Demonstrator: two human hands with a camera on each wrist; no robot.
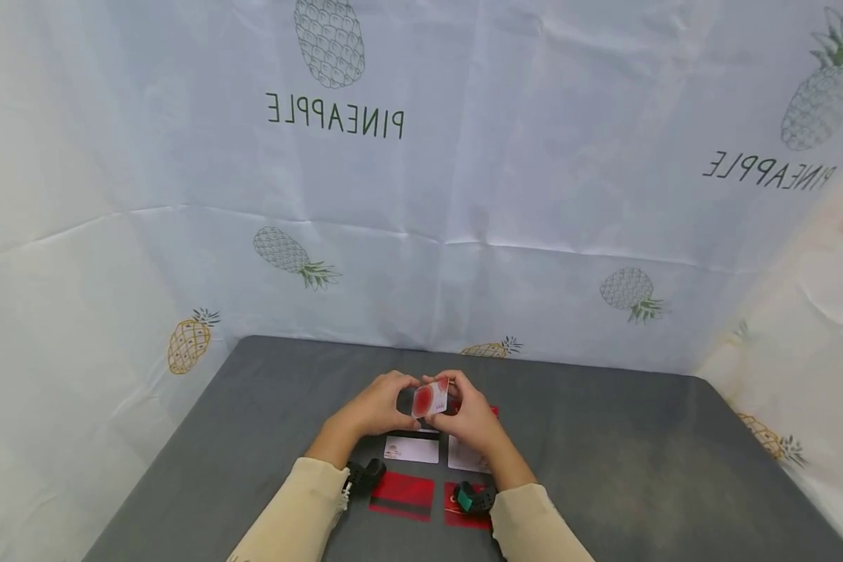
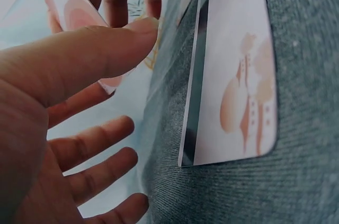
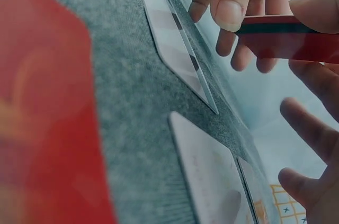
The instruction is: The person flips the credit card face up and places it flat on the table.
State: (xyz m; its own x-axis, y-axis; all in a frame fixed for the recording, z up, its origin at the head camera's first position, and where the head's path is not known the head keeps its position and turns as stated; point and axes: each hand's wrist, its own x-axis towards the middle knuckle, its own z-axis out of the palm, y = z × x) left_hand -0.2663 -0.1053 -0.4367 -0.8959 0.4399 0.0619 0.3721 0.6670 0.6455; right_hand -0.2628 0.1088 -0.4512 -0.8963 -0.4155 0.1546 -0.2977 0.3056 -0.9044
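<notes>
Both hands meet over the middle of the table and hold one card between them, raised above the tabletop. A white face with red circles shows in the head view; a red face with a dark stripe appears on the card in the right wrist view. My left hand pinches one end between thumb and index finger, its other fingers spread apart in the left wrist view. The opposite end is pinched by my right hand. Beneath the hands lie a white card and another white card.
Nearer the body, a red card with a dark stripe lies beside another red card, partly covered by the right wrist strap. A red edge of a card peeks out behind the right hand. A pineapple-print curtain hangs behind the grey table.
</notes>
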